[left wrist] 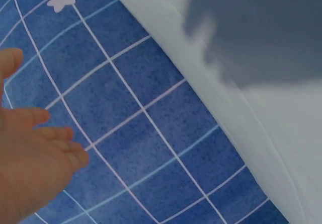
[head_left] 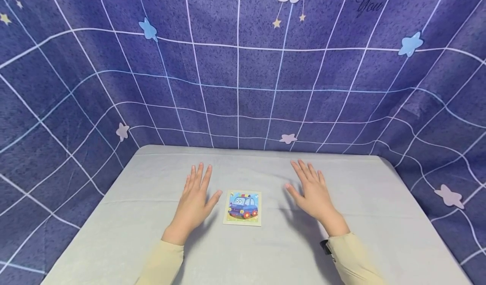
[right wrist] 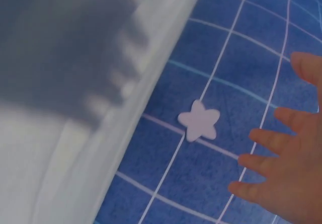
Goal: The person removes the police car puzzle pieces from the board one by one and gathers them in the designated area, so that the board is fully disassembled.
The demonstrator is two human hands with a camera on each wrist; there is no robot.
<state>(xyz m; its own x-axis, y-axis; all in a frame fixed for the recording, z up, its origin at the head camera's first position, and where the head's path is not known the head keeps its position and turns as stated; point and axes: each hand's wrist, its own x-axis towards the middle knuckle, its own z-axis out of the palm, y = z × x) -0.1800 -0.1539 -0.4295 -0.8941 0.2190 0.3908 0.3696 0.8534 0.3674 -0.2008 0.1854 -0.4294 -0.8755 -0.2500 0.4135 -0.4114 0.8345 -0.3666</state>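
A small square picture puzzle (head_left: 243,208) with a blue cartoon police car on it lies flat on the light grey covered table (head_left: 265,255). Just left of it is my left hand (head_left: 195,205), palm down with straight, spread fingers and the thumb toward the picture. My right hand (head_left: 313,194) is farther off on the right side, its fingers also straight and holding nothing. Both hands cast shadows on the cloth. In the left wrist view the left hand (left wrist: 37,163) shows at the left edge; the right wrist view has the right hand (right wrist: 287,158) with fingers spread.
A dark blue curtain (head_left: 258,70) with a grid of pale lines stands behind the table and along both sides. Stars, such as a pink one (right wrist: 199,121), decorate it. The table's back edge (head_left: 262,151) meets the curtain. A black band (head_left: 325,247) shows at the right cuff.
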